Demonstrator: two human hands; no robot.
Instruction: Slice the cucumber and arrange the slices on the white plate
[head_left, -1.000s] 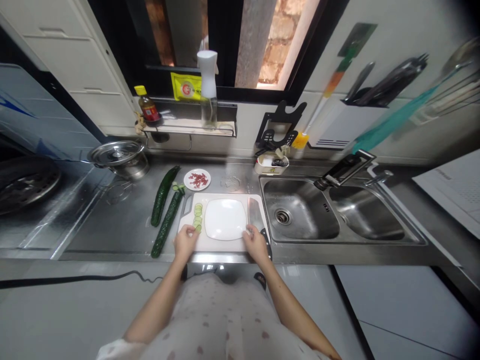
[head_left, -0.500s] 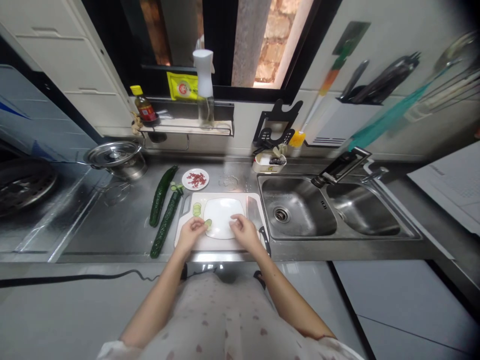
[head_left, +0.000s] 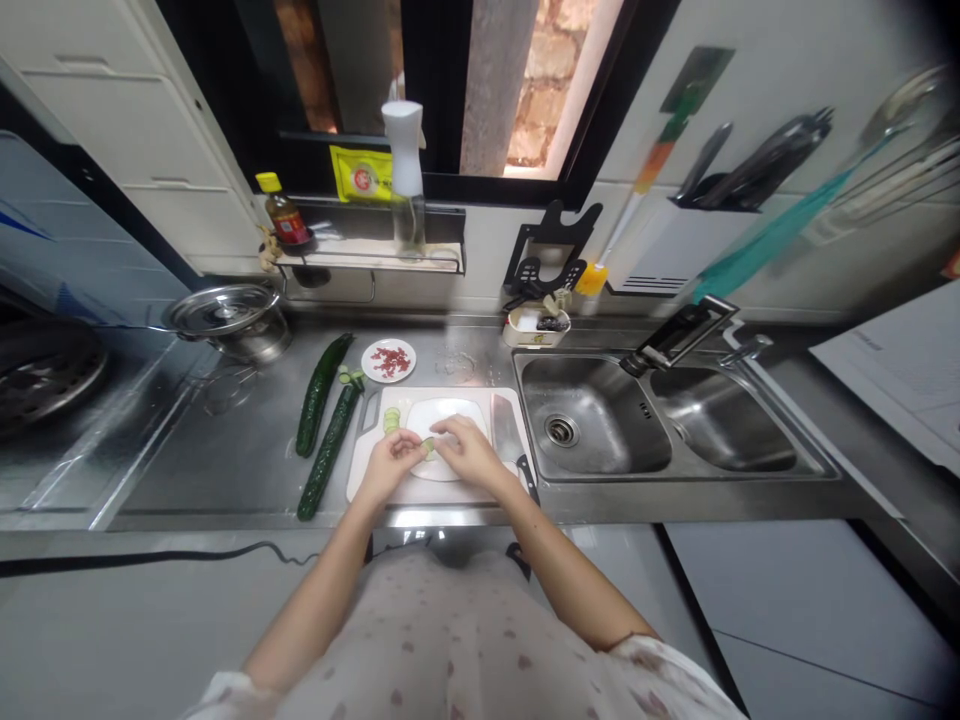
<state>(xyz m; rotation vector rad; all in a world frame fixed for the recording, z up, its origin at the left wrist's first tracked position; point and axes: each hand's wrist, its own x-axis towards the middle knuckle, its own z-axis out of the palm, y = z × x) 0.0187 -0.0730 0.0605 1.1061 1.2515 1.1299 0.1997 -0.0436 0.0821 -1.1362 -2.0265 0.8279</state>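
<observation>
Stainless-steel countertop [head_left: 202,450] across the middle of the frame, window above, fitted with a double-basin sink [head_left: 607,425] at right. Cutting board [head_left: 442,493], lower centre, bearing a square white plate [head_left: 427,411]. Left hand [head_left: 391,463]: fingertips closed on a thin cucumber slice [head_left: 428,446], over the plate. Right hand [head_left: 470,453]: fingers curled at the slice's far side; whether they pinch it cannot be told. Risks, as judged: the slice, likely wet, could slip or tear if pulled between the hands; the plate could slide on the board if a knuckle pushes it; the kitchen knife [head_left: 508,425], loose on the board's right side, has its handle beside the right forearm and could be knocked. Whole cucumbers, two [head_left: 322,395] [head_left: 327,458], left of the board; the nearer one's tip lies close to the counter's front edge and could roll off if bumped. Containers: small round plate [head_left: 368,362], above the board, holding chopped red pieces [head_left: 390,360]; lidded steel pot [head_left: 262,335], left, contents hidden; yellow-capped bottle [head_left: 286,220], upper left, dark liquid; spray bottle [head_left: 407,180], upper centre, fill unclear; oval caddy [head_left: 536,338], beside the sink, small items, unidentified. Sliced cucumber [head_left: 391,420]: overlapping row, board's left side.
</observation>
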